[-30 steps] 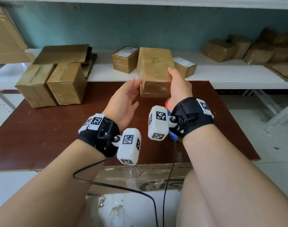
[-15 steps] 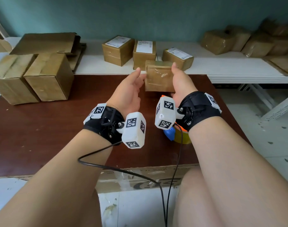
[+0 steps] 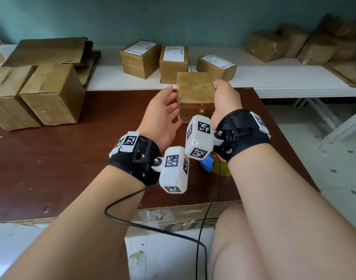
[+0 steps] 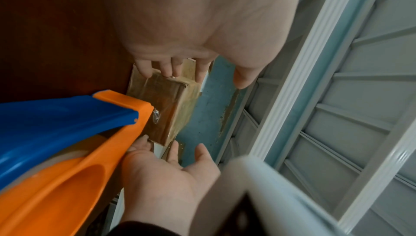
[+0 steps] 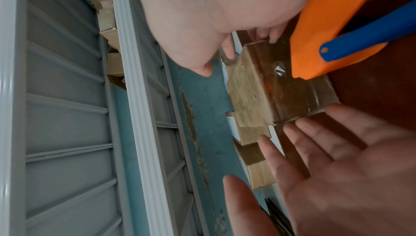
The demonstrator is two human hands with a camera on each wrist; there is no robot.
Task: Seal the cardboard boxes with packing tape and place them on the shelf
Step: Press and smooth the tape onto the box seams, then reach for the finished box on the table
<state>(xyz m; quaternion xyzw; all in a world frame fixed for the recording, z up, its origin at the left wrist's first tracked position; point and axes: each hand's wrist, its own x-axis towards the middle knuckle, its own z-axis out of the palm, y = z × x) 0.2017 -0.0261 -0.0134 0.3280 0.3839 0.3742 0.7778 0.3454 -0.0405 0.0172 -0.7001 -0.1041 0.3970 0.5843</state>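
A small taped cardboard box [image 3: 195,93] [image 4: 166,108] [image 5: 290,90] sits on the brown table [image 3: 51,158], near its far edge. My right hand [image 3: 223,100] [image 4: 166,161] lies along the box's right side with straight fingers, the thumb at its top corner. My left hand [image 3: 163,116] [image 5: 326,150] is open, palm toward the box's left side, fingertips right at its edge; contact is unclear. The orange and blue tape dispenser [image 3: 208,165] [image 4: 67,124] [image 5: 337,26] lies on the table under my right wrist, mostly hidden by the wrist cameras.
A white shelf [image 3: 274,81] runs behind the table and carries three labelled boxes [image 3: 174,61], taped boxes at the right [image 3: 274,45] and flat cardboard [image 3: 49,51] at the left. Two larger boxes [image 3: 51,93] stand on the table's left.
The box came down from the air to the table's far edge. My right hand went from holding it to lying along its side. My left hand stayed open beside it.
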